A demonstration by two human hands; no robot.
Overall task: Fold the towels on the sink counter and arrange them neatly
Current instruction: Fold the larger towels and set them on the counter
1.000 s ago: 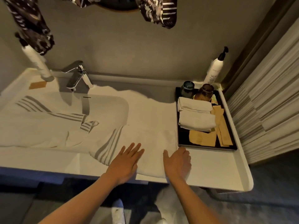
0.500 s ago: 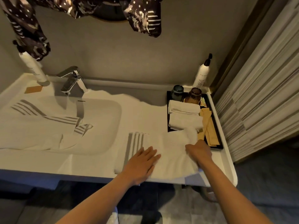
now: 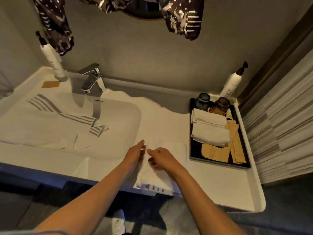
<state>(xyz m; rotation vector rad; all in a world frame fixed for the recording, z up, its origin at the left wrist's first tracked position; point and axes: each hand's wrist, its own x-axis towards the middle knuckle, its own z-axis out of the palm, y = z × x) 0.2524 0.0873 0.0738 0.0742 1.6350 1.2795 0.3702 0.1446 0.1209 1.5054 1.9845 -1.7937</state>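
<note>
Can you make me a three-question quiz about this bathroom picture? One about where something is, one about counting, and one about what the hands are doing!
1. Where is the black tray?
A. in the sink
B. on the counter's right side
C. on the floor

2. How many pump bottles stand at the wall?
A. one
B. two
C. four

3. What is the striped towel on the left like?
A. loose and unfolded
B. rolled up
C. hanging on a hook

Answers: B, the tray sits by the right edge; B, one bottle left, one bottle right; A, it sprawls over the sink, while the left hand and right hand work on a towel in front.
</note>
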